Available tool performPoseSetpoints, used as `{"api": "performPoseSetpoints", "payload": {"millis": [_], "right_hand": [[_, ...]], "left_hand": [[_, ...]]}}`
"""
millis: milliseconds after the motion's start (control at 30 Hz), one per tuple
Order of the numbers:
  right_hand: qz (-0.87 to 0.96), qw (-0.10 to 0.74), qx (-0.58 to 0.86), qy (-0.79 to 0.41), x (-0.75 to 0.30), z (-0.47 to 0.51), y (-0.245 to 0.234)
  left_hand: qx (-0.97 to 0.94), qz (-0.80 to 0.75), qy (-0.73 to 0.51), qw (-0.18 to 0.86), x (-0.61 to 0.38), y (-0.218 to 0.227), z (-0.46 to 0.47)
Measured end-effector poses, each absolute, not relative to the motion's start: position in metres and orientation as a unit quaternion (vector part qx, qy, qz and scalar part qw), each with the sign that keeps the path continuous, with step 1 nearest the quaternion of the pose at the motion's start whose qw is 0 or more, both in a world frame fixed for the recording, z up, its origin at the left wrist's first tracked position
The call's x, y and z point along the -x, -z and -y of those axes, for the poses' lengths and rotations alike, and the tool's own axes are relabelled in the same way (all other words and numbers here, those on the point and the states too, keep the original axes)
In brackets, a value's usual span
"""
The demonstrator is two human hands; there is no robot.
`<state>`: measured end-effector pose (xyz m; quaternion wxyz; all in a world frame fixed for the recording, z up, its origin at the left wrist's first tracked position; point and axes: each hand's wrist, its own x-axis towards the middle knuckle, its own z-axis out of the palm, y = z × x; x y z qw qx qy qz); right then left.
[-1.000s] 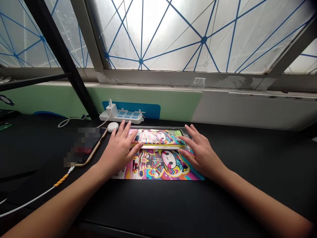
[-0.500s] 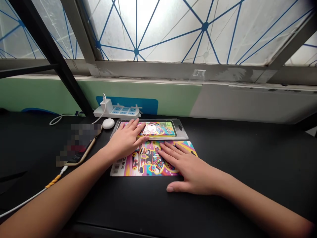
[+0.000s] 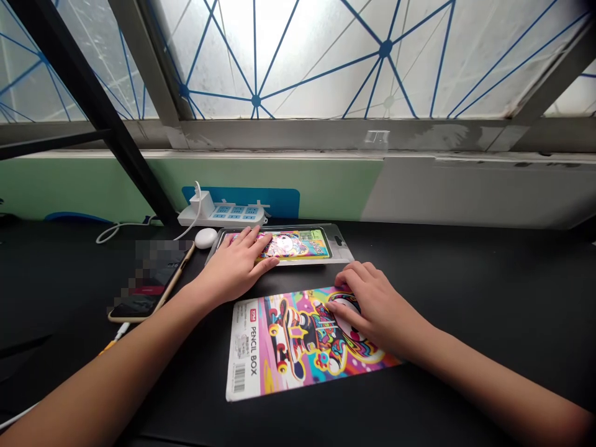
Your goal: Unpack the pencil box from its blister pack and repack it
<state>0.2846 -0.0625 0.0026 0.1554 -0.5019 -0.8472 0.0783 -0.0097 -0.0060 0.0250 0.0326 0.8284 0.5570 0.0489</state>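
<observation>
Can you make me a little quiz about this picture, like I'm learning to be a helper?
1. Which hand is on the colorful card?
2. True or false: in the picture, the phone lies to the right of the card.
3. Fill in the gap: next to the barcode, the big dark letters on the card say "____ ____".

Key:
1. The right hand.
2. False; the phone lies to the left of the card.
3. PENCIL BOX.
</observation>
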Motion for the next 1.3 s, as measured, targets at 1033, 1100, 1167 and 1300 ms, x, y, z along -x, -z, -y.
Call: {"api": "performPoseSetpoints", "payload": {"millis": [1033,1100,1167,1300], "right_hand": [[0.740,0.205,0.619,-0.167,-0.343,0.027,-0.018],[0.741,0.190,0.617,-0.184,-0.348,0.027,-0.018],[0.742,0.171,0.617,-0.201,-0.360,0.024,-0.019],[0.739,0.148,0.622,-0.214,-0.385,0.014,-0.023]], "left_hand": [[-0.863,-0.498,-0.068,0.057,-0.013,-0.027,0.033],[-0.866,-0.491,-0.071,0.059,-0.012,-0.027,0.034],[-0.869,-0.486,-0.072,0.062,-0.011,-0.028,0.034],[-0.871,-0.482,-0.070,0.063,-0.009,-0.028,0.033]]}}
